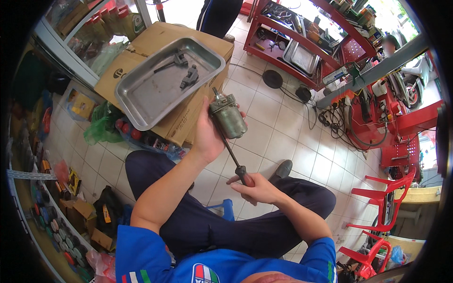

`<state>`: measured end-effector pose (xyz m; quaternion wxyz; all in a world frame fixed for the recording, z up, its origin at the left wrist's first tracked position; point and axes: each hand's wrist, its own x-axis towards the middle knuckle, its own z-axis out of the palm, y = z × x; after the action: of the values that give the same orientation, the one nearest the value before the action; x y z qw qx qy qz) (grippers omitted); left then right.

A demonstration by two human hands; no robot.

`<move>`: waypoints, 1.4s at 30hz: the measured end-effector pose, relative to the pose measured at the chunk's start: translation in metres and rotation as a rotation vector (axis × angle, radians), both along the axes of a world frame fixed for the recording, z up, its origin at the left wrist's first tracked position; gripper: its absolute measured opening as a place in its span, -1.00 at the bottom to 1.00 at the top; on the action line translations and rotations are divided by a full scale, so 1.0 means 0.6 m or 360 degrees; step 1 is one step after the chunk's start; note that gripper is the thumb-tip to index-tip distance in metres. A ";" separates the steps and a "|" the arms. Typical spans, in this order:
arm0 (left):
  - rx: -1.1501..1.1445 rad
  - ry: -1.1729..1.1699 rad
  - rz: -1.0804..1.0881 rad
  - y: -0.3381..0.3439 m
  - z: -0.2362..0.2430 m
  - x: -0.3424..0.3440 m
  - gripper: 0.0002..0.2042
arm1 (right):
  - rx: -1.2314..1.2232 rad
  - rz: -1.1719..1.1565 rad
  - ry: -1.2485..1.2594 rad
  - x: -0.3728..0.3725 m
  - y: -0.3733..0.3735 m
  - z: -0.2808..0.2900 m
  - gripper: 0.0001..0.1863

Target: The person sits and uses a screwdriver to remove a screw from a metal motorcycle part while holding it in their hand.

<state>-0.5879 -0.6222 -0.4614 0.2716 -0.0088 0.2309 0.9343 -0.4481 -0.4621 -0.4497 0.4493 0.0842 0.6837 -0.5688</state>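
My left hand [210,139] grips a cylindrical metal motor [230,119], its short shaft pointing up. Below it, my right hand [256,188] is closed on the dark handle of a screwdriver [240,170], whose long shank runs up to the motor's side; I cannot make out where its tip rests. Beyond my left hand, a steel tray [139,101] lies tilted on cardboard boxes [174,132], holding two dark metal parts [188,78].
A red tool cart [295,49] stands at the back, hoses and cables on the tiled floor [269,144] beside it. Red plastic chairs [382,198] are at right, a blue stool [226,210] beneath me, cluttered shelves [59,231] at left, a person's dark-clad leg [217,16] behind the boxes.
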 end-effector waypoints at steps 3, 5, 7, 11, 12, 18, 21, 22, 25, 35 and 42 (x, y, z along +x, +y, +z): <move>-0.0066 0.0078 0.0021 0.000 0.003 0.001 -0.41 | -0.0035 -0.0001 0.0405 0.024 0.018 -0.020 -0.40; -0.0084 0.0102 0.0054 -0.003 0.008 -0.003 -0.41 | 0.0066 0.0031 0.1042 0.042 0.024 -0.039 -0.33; -0.0057 0.0085 0.0079 -0.006 0.012 -0.011 -0.42 | 0.0254 0.0031 0.1511 0.039 0.025 -0.047 -0.27; -0.0038 0.0021 0.0116 -0.007 0.021 -0.015 -0.42 | -0.0198 -0.0616 0.0481 0.033 0.009 -0.033 -0.16; -0.0047 0.0017 0.0106 -0.007 0.022 -0.014 -0.42 | -0.0018 -0.0429 0.0550 0.031 0.007 -0.027 -0.15; -0.0046 0.0043 0.0038 -0.009 0.006 -0.011 -0.46 | 0.0305 0.0309 0.0863 0.033 0.012 -0.009 -0.12; -0.0065 0.0062 0.0075 -0.012 0.010 -0.018 -0.48 | 0.0133 0.0123 0.1292 0.045 0.012 -0.042 -0.14; -0.0062 0.0070 0.0086 -0.014 0.012 -0.020 -0.48 | 0.0134 0.0053 0.1313 0.046 0.010 -0.056 -0.15; -0.0031 0.0062 0.0107 -0.014 0.024 -0.021 -0.50 | -0.0102 -0.0316 0.0830 0.047 -0.005 -0.058 -0.14; -0.0244 0.0136 0.0140 -0.012 0.014 -0.014 -0.58 | -0.0002 -0.0059 0.0957 0.041 0.011 -0.031 -0.40; -0.0174 0.0102 0.0167 -0.008 0.019 -0.016 -0.59 | 0.0129 -0.0271 0.0851 0.041 0.003 -0.042 -0.56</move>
<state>-0.5975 -0.6270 -0.4502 0.2137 -0.0057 0.2894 0.9330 -0.4236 -0.4602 -0.4749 0.1997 0.0062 0.7906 -0.5788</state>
